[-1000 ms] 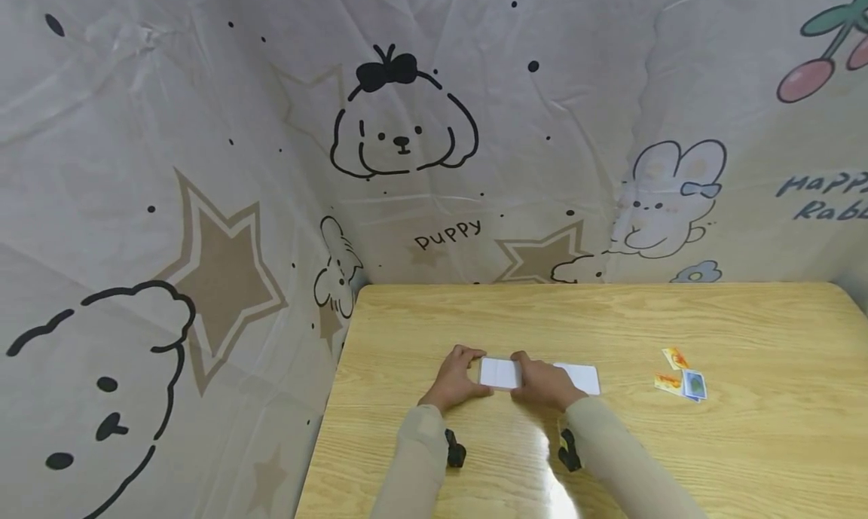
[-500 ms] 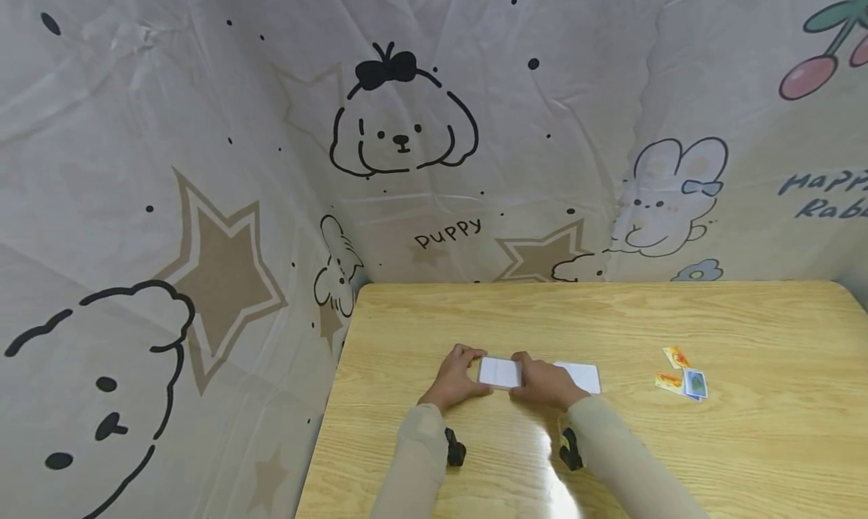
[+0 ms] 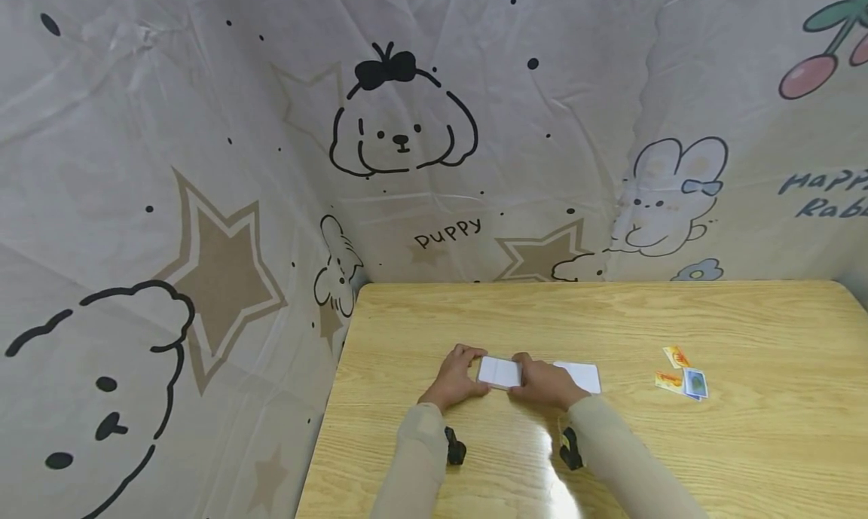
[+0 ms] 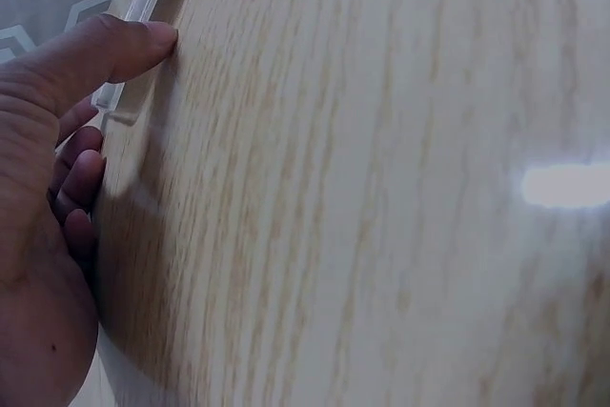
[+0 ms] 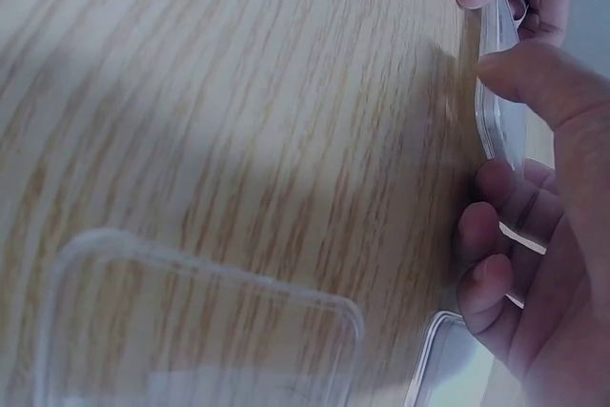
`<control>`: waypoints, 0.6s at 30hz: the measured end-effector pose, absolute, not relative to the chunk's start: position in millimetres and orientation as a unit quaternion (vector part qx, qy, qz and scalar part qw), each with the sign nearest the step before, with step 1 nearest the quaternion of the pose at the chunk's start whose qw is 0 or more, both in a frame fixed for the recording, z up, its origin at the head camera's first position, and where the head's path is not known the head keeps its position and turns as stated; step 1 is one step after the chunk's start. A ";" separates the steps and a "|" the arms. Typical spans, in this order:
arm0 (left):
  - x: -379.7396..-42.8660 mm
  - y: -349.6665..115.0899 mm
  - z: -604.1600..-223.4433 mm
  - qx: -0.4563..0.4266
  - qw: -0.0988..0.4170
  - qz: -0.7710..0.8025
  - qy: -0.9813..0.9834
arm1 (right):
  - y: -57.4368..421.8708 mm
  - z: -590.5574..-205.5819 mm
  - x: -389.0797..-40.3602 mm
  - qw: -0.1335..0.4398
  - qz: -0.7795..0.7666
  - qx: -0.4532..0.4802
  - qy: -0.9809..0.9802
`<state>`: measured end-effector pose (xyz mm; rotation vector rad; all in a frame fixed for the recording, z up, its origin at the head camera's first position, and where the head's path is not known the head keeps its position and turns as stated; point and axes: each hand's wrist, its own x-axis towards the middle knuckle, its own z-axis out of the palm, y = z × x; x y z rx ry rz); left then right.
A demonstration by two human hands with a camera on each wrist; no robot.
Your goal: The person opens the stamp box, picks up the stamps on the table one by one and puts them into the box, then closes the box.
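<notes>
Barely budging white case [image 3: 500, 372] vs half a sec ago, tbh. Pinching it by both ends, w/ left hand [image 3: 453, 380] at 9 o'clock & right hand [image 3: 545, 384] at 3. Keeping it approx 5 o'clock in head view, over wood table [image 3: 515, 315]. Showing flat white piece [image 3: 583, 378] just past right hand, plus printed cards [image 3: 695, 383] further out at 3.

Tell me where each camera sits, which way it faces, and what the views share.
Head: on the person's head, facing forward and down at the table, case and cloth; the left hand, right hand and sleeves show.
Left wrist: on that wrist, facing the table and the case's edge; the left hand enters from the left.
Right wrist: on that wrist, facing the table and case; the right hand enters from the right, part of the left hand above.
Shared: both wrist views show the case and table.
</notes>
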<state>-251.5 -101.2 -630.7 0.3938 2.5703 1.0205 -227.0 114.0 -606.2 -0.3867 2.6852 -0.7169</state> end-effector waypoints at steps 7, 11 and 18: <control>-250.8 -101.4 -629.0 0.134 0.178 0.360 0.906 | 115.8 -608.1 -227.8 0.171 -0.262 -0.131 0.941; -250.1 -101.3 -626.8 0.136 0.179 0.364 0.904 | 116.8 -608.5 -227.6 0.167 -0.267 -0.131 0.940; -249.9 -100.6 -625.5 0.138 0.177 0.366 0.903 | 118.5 -605.9 -226.6 0.170 -0.275 -0.128 0.938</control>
